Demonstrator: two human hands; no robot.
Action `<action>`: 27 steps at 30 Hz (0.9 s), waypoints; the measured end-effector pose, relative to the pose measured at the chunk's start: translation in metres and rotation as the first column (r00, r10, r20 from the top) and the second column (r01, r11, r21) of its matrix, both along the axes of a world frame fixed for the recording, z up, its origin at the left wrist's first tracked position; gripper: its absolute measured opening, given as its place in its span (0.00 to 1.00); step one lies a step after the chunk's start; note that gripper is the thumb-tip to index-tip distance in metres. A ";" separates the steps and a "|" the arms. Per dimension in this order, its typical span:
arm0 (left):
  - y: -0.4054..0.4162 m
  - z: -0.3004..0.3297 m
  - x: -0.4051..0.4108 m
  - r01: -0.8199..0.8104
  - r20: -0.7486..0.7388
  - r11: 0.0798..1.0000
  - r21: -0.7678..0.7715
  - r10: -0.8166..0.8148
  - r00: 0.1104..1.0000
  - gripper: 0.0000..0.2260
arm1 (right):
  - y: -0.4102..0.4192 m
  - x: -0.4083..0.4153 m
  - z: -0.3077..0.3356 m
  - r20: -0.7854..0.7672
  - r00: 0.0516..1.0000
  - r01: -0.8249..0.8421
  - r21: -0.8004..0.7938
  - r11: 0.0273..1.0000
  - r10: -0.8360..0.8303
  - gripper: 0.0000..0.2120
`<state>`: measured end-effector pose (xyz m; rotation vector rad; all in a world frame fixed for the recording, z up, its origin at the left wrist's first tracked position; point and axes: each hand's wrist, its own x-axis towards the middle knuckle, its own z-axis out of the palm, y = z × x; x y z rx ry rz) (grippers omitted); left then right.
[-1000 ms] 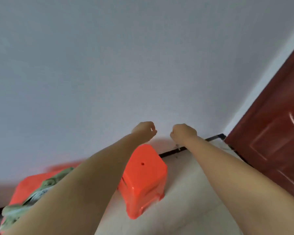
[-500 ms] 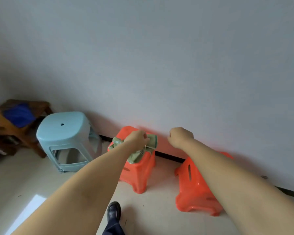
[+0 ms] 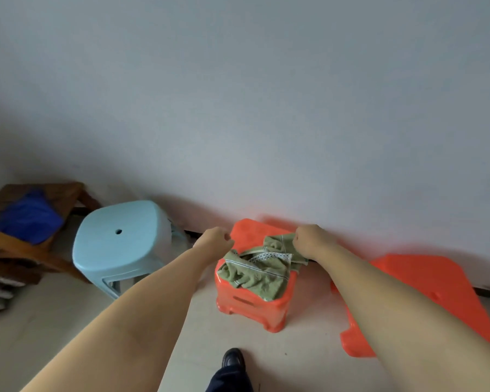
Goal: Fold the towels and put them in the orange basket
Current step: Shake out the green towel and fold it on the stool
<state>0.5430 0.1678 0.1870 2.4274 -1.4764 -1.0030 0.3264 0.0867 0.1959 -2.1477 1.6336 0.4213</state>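
1. Green towel (image 3: pixel 259 268), crumpled, lay heaped on top of the middle orange stool (image 3: pixel 253 304); one corner hung over the stool's front edge. A pale patterned band ran across the cloth. No legible writing, brand or label on towel, stools or wall.
2. Right hand (image 3: pixel 309 241) was curled into a fist at the towel's far upper corner, touching it; appeared to pinch the cloth, but the fingertips were hidden behind the knuckles, so the grip could not be confirmed.
3. Left hand (image 3: pixel 215 240) was closed in a loose fist just left of the towel, over the stool's far left edge; nothing visible in it, and whether it touched the cloth could not be told.
4. Light blue stool (image 3: pixel 122 244) stood to the left, apart from the orange one, with bare floor (image 3: pixel 54 312) between and in front.
5. Second orange stool (image 3: pixel 425 295) stood to the right, partly covered by the right forearm; a strip of open floor separated it from the middle stool.
6. All three stools sat close to the grey wall (image 3: pixel 266 108), leaving little room behind.
7. Wooden chair (image 3: pixel 26 250) at far left was cut by the frame edge and blurred; something blue (image 3: pixel 29 216) lay on it, unidentifiable.
8. Black shoe (image 3: pixel 232 360) and dark trouser leg showed at the bottom edge, cut off.
9. Orange basket was not identifiable in this view.
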 end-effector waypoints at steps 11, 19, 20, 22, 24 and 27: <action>-0.033 -0.133 0.017 -0.135 -0.156 0.968 0.210 0.170 0.973 0.10 | -0.017 0.011 -0.143 -0.035 0.993 0.117 0.211 0.971 -0.112 0.14; -0.047 -0.227 0.007 -0.562 -0.157 0.762 0.322 0.628 0.762 0.28 | -0.036 0.049 -0.230 0.146 0.985 -0.100 0.033 0.994 0.094 0.13; -0.054 -0.234 0.008 -0.608 -0.141 0.713 0.350 0.681 0.718 0.31 | -0.038 0.056 -0.237 0.154 0.981 -0.125 0.021 0.992 0.120 0.16; -0.067 -0.249 0.007 -0.637 -0.148 0.628 0.446 0.754 0.640 0.35 | -0.041 0.067 -0.251 0.116 0.980 -0.168 0.066 0.984 0.160 0.20; -0.071 -0.260 0.004 -0.610 -0.178 0.612 0.504 0.764 0.620 0.30 | -0.042 0.070 -0.261 0.042 0.984 -0.176 0.141 0.974 0.172 0.22; -0.063 -0.276 0.002 -0.635 -0.219 0.588 0.501 0.796 0.564 0.16 | -0.040 0.067 -0.267 -0.038 0.981 -0.183 0.175 0.967 0.192 0.22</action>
